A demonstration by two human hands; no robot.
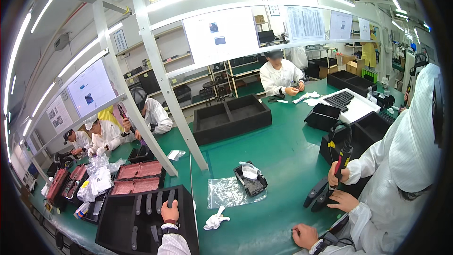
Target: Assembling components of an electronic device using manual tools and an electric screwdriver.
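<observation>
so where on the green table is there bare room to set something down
Bare tabletop lies between the clear bag and the right hand, and from the bag back to the divided black box. It is crowded at the left, around the red-lined trays.

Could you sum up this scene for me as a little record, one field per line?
Left hand: at a dark slim part in a black box; grip unclear
Right hand: on the green table, fingers curled
Between them: crumpled white wad, farther off a clear bag
Co-worker at right: holding a corded tool
Across the table: another worker in white
</observation>
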